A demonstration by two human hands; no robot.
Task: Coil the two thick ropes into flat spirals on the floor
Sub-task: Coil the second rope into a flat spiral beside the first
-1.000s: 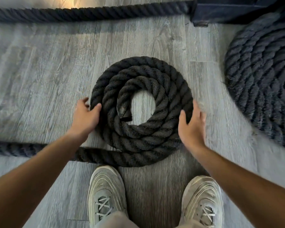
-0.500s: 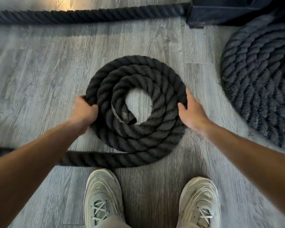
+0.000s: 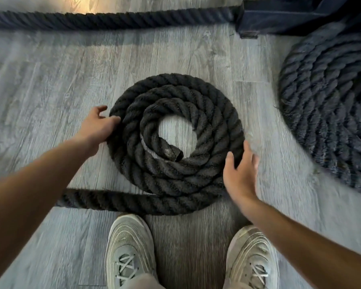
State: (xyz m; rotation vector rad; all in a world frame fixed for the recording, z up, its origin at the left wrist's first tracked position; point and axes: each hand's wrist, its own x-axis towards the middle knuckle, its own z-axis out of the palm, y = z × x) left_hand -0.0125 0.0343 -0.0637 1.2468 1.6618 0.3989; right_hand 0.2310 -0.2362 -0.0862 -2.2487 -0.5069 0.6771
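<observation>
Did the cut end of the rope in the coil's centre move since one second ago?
Yes. The cut end swung anticlockwise, from the hole's left side towards the shoes, so the coil turned.

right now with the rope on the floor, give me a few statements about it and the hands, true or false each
1. The left hand is at the left outer edge of the small coil. True.
2. The rope's cut end sits in the open middle of the small coil. True.
3. The right hand is lifting the coil off the floor. False: the coil lies flat and the hand is spread open at its lower right edge.
4. The small coil is fully wound, with no rope left over. False: a loose tail runs off left, in front of the shoes.
5. A larger coil lies to the right, apart from the small one. True.
</observation>
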